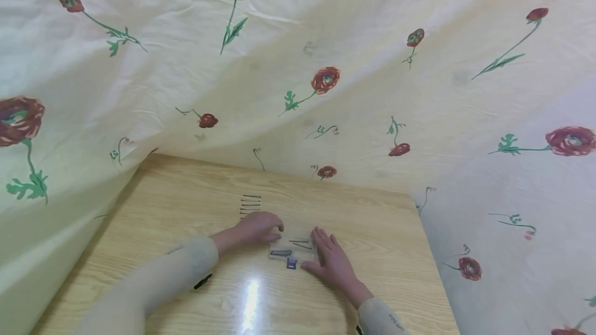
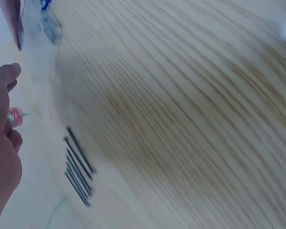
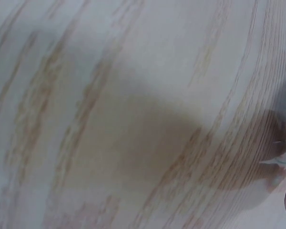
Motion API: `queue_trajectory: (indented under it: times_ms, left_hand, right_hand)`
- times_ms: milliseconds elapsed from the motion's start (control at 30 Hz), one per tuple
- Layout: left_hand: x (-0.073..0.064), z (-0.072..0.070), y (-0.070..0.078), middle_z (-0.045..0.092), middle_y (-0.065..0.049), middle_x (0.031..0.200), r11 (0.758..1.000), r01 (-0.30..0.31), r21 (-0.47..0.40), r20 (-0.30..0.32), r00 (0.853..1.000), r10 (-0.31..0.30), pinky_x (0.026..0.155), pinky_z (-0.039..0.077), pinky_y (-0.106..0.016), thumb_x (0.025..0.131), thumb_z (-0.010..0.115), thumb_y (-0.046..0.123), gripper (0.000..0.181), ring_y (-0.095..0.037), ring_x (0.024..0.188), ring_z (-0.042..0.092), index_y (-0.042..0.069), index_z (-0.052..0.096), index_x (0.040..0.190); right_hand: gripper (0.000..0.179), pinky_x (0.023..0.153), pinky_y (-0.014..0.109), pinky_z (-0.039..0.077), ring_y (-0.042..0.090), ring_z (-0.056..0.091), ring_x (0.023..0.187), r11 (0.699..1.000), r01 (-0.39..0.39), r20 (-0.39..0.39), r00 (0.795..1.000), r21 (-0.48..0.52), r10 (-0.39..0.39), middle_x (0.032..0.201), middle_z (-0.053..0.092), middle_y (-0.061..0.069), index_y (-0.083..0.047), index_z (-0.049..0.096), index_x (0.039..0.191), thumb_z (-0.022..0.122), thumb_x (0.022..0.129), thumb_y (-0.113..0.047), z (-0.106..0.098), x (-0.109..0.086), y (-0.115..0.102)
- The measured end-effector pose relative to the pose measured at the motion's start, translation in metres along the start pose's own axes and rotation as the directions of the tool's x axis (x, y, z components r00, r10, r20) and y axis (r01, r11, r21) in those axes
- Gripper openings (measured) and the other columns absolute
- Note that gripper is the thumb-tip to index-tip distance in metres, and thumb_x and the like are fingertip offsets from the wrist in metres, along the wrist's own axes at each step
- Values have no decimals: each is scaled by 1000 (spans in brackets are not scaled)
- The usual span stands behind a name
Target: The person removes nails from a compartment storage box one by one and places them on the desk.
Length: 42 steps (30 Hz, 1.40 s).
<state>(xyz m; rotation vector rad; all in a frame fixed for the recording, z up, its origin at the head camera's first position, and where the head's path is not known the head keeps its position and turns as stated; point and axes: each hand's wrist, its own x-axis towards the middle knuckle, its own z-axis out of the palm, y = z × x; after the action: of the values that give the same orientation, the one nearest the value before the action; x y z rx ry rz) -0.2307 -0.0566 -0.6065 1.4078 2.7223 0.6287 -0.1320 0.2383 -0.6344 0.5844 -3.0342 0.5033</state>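
Note:
In the head view, a shallow clear plastic box (image 1: 303,255) with a blue tab (image 1: 291,263) at its front edge lies on the table, several dark nails (image 1: 281,253) inside it. My left hand (image 1: 258,227) hovers just left of the box, fingers bent and thumb apart; nothing shows between them. Behind that hand is a row of nails (image 1: 250,204), also seen in the left wrist view as thin dark nails (image 2: 78,167) side by side. My right hand (image 1: 332,262) rests along the box's right side, fingers extended, thumb near the front corner. The right wrist view catches only fingertips (image 3: 276,149).
The wood-grain table (image 1: 195,190) runs out to both sides of the hands. A flower-printed cloth (image 1: 279,40) hangs behind the table and along its left and right edges. Bright glare (image 1: 250,304) lies on the tabletop near the front.

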Motion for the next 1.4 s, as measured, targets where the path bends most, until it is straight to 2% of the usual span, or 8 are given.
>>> queue_trajectory:
  times_ms: [100, 300, 533, 733, 933, 1133, 1300, 1400]
  left_hand:
    - [9, 5, 5, 78, 3, 116, 1000, -14, 0, 31, 999, 14, 95, 59, -32, 100, 76, 30, 19, -15, 105, 73, 17, 78, 115]
    - [24, 12, 17, 78, 2, 119, 999, -41, -19, 56, 998, 42, 100, 57, -32, 101, 75, 26, 19, -15, 111, 73, 18, 77, 118]
    - [35, 14, 27, 78, 5, 120, 998, -65, 14, 147, 987, 62, 101, 56, -28, 104, 71, 26, 19, -11, 112, 72, 21, 78, 121]
    - [40, 9, 25, 78, 8, 109, 993, -119, 17, 193, 975, 114, 94, 57, -24, 104, 70, 23, 15, -7, 100, 72, 22, 80, 116]
    - [47, 11, 19, 77, 12, 101, 987, -160, 29, 205, 967, 151, 89, 56, -20, 101, 73, 23, 15, -2, 91, 69, 25, 81, 113]
    - [52, 17, 19, 74, 14, 92, 966, -238, 104, 208, 955, 213, 79, 53, -14, 103, 71, 25, 14, 2, 80, 63, 28, 81, 112]
    - [55, 19, 21, 76, 13, 94, 966, -227, 121, 197, 960, 200, 80, 55, -16, 104, 69, 26, 14, 0, 82, 66, 27, 82, 109]
    - [57, 21, 23, 78, 12, 98, 975, -198, 104, 184, 967, 177, 84, 57, -18, 104, 70, 24, 14, -1, 87, 70, 26, 82, 108]
  right_hand:
    - [102, 130, 53, 22, 31, 34, 158, 1000, 14, -17, 1000, -7, -14, 170, 36, 13, -2, 38, 163, 77, 91, -62, 1, 0, 0]
    - [100, 129, 54, 24, 32, 36, 157, 1000, 26, -40, 999, -2, -26, 169, 38, 15, -1, 40, 162, 78, 91, -59, 3, 0, 1]
    - [97, 128, 56, 24, 35, 38, 156, 999, 40, -54, 998, 13, -39, 167, 41, 17, 1, 42, 161, 79, 91, -56, 2, -2, 0]
    - [98, 128, 56, 25, 34, 39, 155, 999, 40, -64, 997, 6, -40, 167, 41, 16, 1, 42, 160, 79, 91, -57, 1, -2, -1]
    - [101, 129, 54, 23, 32, 36, 157, 1000, 18, -40, 999, 3, -18, 169, 38, 15, -2, 39, 162, 77, 90, -61, 1, 0, -2]
    - [99, 129, 55, 24, 33, 37, 156, 999, 37, -50, 998, 9, -36, 168, 40, 16, -1, 41, 162, 77, 91, -60, 2, 1, 1]
    - [97, 128, 55, 25, 34, 38, 155, 999, 52, -61, 997, 3, -52, 167, 41, 16, 0, 42, 161, 77, 92, -59, 3, 3, 4]
    - [98, 129, 54, 24, 32, 37, 156, 999, 40, -48, 998, -2, -40, 168, 40, 15, -1, 41, 162, 75, 92, -61, 3, 4, 7]
